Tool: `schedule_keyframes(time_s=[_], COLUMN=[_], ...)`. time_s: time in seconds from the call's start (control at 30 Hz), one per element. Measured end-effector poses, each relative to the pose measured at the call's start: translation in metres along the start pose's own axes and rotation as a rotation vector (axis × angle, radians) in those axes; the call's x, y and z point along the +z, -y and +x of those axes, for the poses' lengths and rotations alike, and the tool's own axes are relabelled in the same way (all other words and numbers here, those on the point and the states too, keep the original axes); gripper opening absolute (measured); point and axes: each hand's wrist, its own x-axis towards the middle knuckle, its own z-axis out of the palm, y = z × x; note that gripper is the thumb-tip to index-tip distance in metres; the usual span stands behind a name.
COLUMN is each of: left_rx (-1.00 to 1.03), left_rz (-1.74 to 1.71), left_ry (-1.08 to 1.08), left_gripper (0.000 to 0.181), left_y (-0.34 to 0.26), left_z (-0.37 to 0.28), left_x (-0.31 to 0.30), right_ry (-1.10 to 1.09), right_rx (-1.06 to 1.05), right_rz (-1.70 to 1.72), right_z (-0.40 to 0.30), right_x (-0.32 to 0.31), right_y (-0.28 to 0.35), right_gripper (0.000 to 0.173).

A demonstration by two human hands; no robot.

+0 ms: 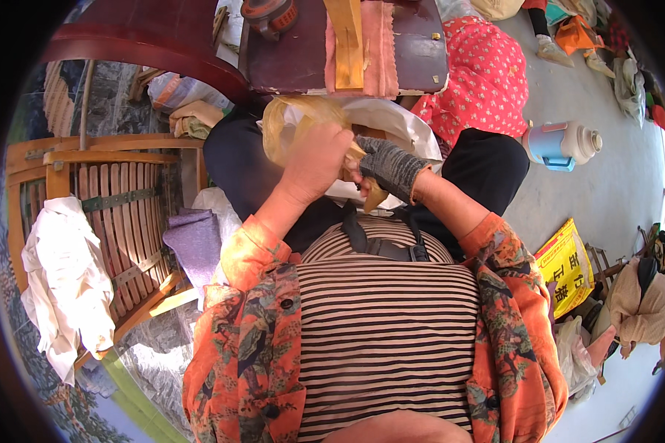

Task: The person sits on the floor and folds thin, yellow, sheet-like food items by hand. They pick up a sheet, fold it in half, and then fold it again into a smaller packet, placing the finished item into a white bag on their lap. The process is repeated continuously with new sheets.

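Note:
My left hand [320,158], bare, is closed on a bunch of thin yellowish translucent sheet material [285,119], whose loops spread above and left of the fist. My right hand [385,166], in a grey knitted fingerless glove, grips the same material just beside it; a folded tip sticks out below the fingers. Both hands meet over my lap, above an open white sack [407,122]. Beyond them stands a dark stool or bench top [296,66] with a pink cloth [385,50] and a wooden bar [349,55] lying over it.
A brown lidded cup [271,14] stands on the dark top. To the left is a wooden slatted chair [122,221] with white cloth [69,277] over it. At the right are a blue thermos flask [562,145], a yellow printed bag [565,268] and other people seated nearby.

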Motion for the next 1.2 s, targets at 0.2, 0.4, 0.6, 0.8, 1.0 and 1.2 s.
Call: schedule_keyframes(time_s=[0.2, 0.4, 0.6, 0.8, 1.0, 1.2], left_rx=[0.23, 0.234, -0.531, -0.551, -0.575, -0.616], left_rz=[0.12, 0.009, -1.294, -1.206, -1.108, -0.691], left_ry=[-0.122, -0.25, -0.022, -0.068, -0.101, 0.003], left_gripper=[0.024, 0.023, 0.018, 0.02, 0.021, 0.026], left_y=[0.043, 0.074, 0.049, 0.047, 0.062, 0.086], left_z=[0.004, 0.008, 0.031, 0.056, 0.072, 0.094], left_x=[0.0, 0.01, 0.015, -0.003, 0.0, 0.009], right_ry=[-0.121, -0.223, -0.45, -0.524, -0.573, -0.758], right_rx=[-0.095, -0.527, -0.445, -0.532, -0.707, -0.611], right_rz=[-0.485, -0.909, -0.697, -0.716, -0.83, -1.223], right_z=[-0.005, -0.012, -0.002, 0.024, 0.041, 0.065], right_x=[0.017, 0.027, -0.009, -0.042, -0.049, -0.061], right_y=[0.025, 0.032, 0.073, 0.08, 0.088, 0.097], right_gripper=[0.029, 0.024, 0.023, 0.028, 0.03, 0.026])
